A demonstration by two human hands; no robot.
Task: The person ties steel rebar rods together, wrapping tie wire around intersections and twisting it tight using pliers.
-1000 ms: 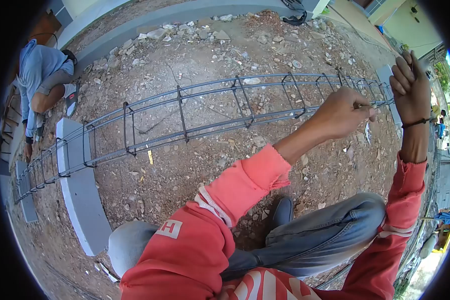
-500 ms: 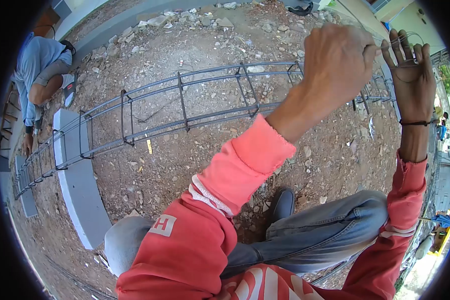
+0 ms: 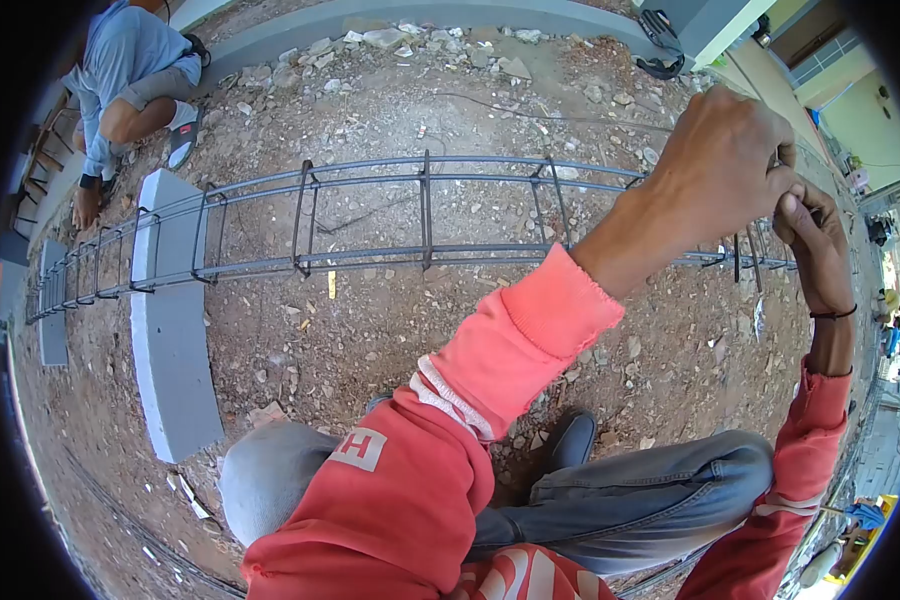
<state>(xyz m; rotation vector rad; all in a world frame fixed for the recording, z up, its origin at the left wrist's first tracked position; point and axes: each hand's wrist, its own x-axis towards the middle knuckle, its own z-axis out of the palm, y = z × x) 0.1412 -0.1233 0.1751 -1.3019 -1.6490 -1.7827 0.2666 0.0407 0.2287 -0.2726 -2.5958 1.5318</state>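
Grey steel-bar cage (image 3: pixel 426 215), long and narrow, stretches behind your bare left hand (image 3: pixel 725 160) and right hand (image 3: pixel 820 245), which meet, fingers curled; what either holds cannot be told.

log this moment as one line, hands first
left hand: curled, close beside right hand | hand contents: unclear | rebar cage: lying across grey slab | co-worker: crouched by cage's far end

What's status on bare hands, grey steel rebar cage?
Left hand, right hand meet, curled; anything held unclear. Cage over white-edged grey slab. Co-worker's hand near cage's left end.
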